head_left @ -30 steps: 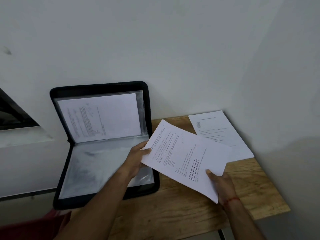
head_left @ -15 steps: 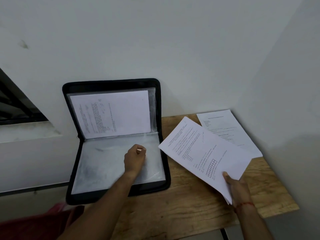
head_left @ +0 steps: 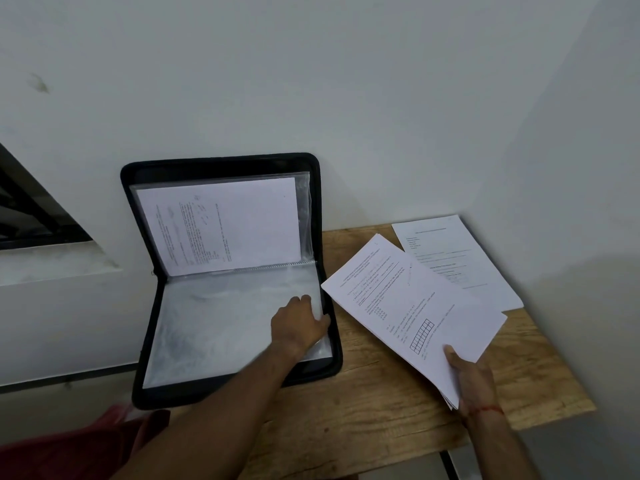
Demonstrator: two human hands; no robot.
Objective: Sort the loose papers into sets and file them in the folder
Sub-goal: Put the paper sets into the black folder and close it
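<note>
A black zip folder [head_left: 221,164] stands open on the wooden table [head_left: 377,410], its upper half leaning on the wall. A printed sheet [head_left: 221,226] sits in the upper clear sleeve. The lower clear sleeve [head_left: 214,327] lies flat and looks blank. My left hand [head_left: 299,323] rests on the lower sleeve's right edge, fingers curled at that edge; whether it pinches the sleeve is unclear. My right hand [head_left: 472,379] grips a thin stack of printed papers [head_left: 412,303] by its near corner, held above the table right of the folder.
Another printed sheet [head_left: 460,261] lies flat at the table's far right corner against the wall. The table's right and near edges drop off. A dark window opening [head_left: 31,216] is at the left. Red cloth [head_left: 69,448] shows at the bottom left.
My left hand let go of the paper stack and moved left onto the folder's lower sleeve, then to its right edge. My right hand now holds the stack alone, farther right.
</note>
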